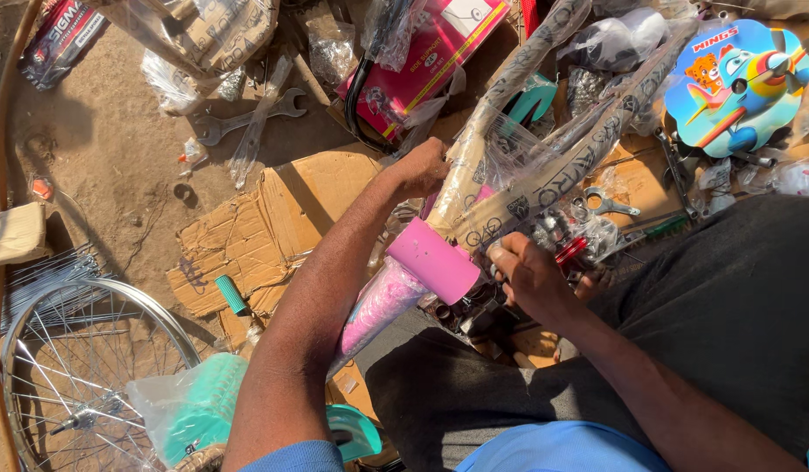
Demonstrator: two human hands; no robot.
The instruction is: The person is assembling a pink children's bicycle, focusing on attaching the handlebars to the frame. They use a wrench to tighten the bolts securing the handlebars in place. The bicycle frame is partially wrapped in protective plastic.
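A pink bicycle frame [430, 258], partly wrapped in brown paper and clear plastic, lies across my lap. My left hand [419, 166] grips one of the paper-wrapped tubes [492, 114] from above. My right hand [531, 275] is closed on a small part at the frame's bracket, just right of the pink tube end; what it holds is hidden by the fingers. A red part [570, 252] shows beside that hand.
A spoked wheel [72, 367] lies at lower left on sandy ground. Flattened cardboard [256, 232], a teal grip [231, 295], a bagged teal item [199, 406], wrenches [247, 118], a pink box [435, 44] and a round blue cartoon plate [736, 83] surround me.
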